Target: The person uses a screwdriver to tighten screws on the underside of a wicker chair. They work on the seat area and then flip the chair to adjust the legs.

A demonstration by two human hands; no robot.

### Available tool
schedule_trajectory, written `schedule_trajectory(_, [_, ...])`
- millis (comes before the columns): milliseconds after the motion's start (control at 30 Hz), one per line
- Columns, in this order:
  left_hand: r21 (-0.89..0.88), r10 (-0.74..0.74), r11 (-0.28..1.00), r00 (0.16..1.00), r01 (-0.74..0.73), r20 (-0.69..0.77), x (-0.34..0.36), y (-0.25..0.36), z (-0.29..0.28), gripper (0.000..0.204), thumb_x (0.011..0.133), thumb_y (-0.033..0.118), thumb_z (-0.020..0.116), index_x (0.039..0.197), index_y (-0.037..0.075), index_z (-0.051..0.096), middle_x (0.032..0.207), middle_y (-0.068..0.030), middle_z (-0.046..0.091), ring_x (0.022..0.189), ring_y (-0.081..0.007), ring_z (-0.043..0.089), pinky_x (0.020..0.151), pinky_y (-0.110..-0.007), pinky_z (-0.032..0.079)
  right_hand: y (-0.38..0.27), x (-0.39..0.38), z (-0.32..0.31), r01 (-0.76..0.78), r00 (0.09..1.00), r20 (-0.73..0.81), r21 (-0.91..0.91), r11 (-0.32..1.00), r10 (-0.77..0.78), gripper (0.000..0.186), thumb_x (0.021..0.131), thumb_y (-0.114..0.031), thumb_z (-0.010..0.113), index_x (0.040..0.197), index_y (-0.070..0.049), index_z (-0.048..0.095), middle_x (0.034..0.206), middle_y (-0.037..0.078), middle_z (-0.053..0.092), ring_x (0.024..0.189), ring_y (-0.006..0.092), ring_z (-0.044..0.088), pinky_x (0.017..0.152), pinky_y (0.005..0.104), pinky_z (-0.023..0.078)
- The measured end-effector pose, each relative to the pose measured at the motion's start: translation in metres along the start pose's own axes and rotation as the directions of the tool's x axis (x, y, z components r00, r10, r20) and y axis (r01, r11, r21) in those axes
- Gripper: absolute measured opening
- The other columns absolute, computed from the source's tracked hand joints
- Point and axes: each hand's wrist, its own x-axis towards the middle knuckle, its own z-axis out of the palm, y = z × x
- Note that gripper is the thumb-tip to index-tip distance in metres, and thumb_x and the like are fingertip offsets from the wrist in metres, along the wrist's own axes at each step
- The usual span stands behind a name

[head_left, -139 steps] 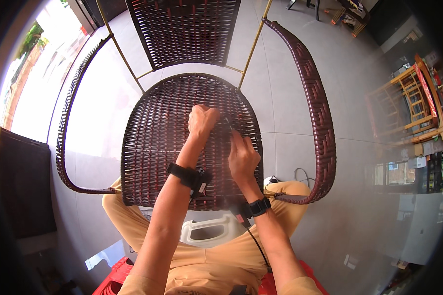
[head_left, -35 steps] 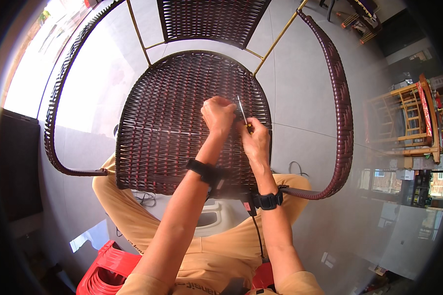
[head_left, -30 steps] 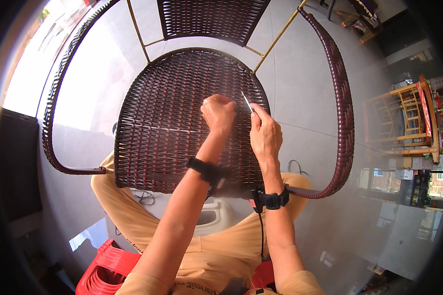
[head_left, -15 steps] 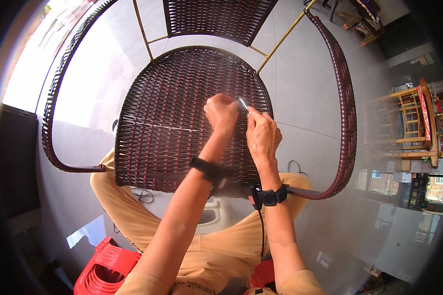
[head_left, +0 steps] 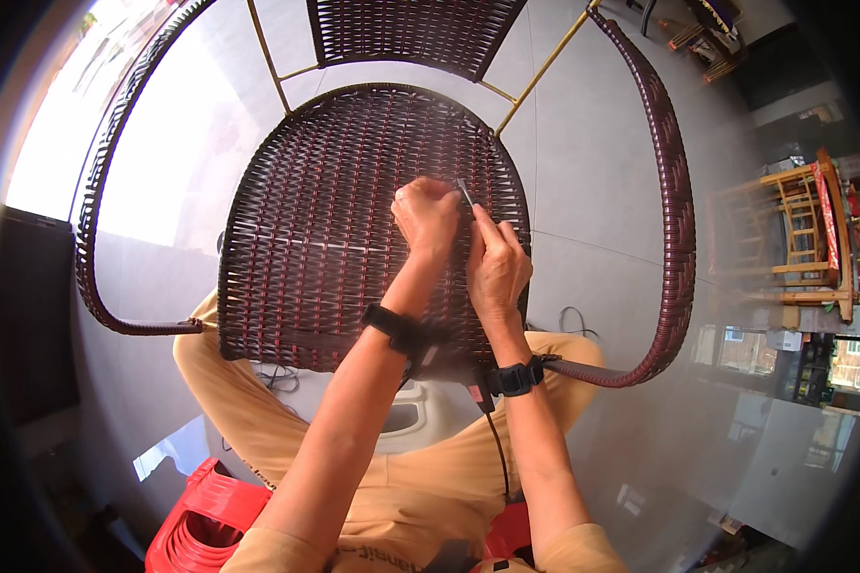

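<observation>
My left hand [head_left: 427, 218] is closed at the right-of-centre part of a dark brown-red woven chair seat [head_left: 306, 191], its fingertips pinched on something I cannot make out. My right hand [head_left: 498, 265], just right of and below it, is closed around a thin screwdriver [head_left: 464, 190]. The metal shaft points up-left to the weave beside my left fingertips; the handle is hidden in my palm. A woven backrest [head_left: 411, 33] on brass-coloured rods lies beyond the seat, and curved woven armrests run along its left [head_left: 96, 239] and right [head_left: 676, 220].
The seat rests across my bent legs [head_left: 222, 382], above an off-white plastic object [head_left: 401, 439]. A red plastic stool [head_left: 205, 516] is at lower left. Cables [head_left: 282, 380] lie on the grey tiled floor [head_left: 592, 143]. Wooden furniture frames [head_left: 803, 248] stand at right, a bright doorway at upper left.
Over the last seconds my right hand rose with the screwdriver, then shifted back slightly left. My left hand stays pinched at the weave. The seat moved slightly upward in view.
</observation>
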Motion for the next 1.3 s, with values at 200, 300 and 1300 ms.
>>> schedule_trajectory(200, [-0.037,0.015,0.999,1.0,-0.016,-0.022,-0.001,-0.003,0.001,0.015,0.068,0.011,0.072,0.077,-0.001,0.07,0.071,-0.0143,0.069,0.061,-0.023,0.067,0.064,-0.033,0.054,0.008,-0.008,0.012,0.113,0.991,-0.069,-0.052,0.992,-0.117,0.03,0.082,-0.006,0.059,0.111,-0.011,0.065,0.079,0.009,0.06,0.058,0.0284,0.062,0.047,0.037,0.049])
schedule_trajectory(300, [-0.063,0.036,0.997,0.998,-0.039,-0.043,-0.003,-0.003,0.004,0.011,0.07,0.006,0.072,0.077,-0.002,0.069,0.068,-0.0104,0.068,0.057,-0.0157,0.063,0.056,-0.027,0.051,0.008,-0.008,0.012,0.111,0.99,-0.083,-0.053,0.992,-0.115,0.031,0.082,-0.006,0.059,0.112,-0.01,0.064,0.079,0.008,0.06,0.057,0.0279,0.062,0.047,0.0365,0.049])
schedule_trajectory(1300, [-0.133,0.032,0.991,0.999,-0.033,-0.013,-0.009,0.01,-0.002,0.015,0.076,-0.004,0.065,0.091,-0.004,0.064,0.073,-0.0088,0.066,0.058,-0.0119,0.063,0.055,-0.023,0.054,0.006,-0.008,0.013,0.073,0.988,-0.14,0.004,0.997,-0.072,0.02,0.089,-0.013,0.057,0.106,-0.008,0.066,0.076,0.008,0.061,0.056,0.0268,0.062,0.047,0.0346,0.047])
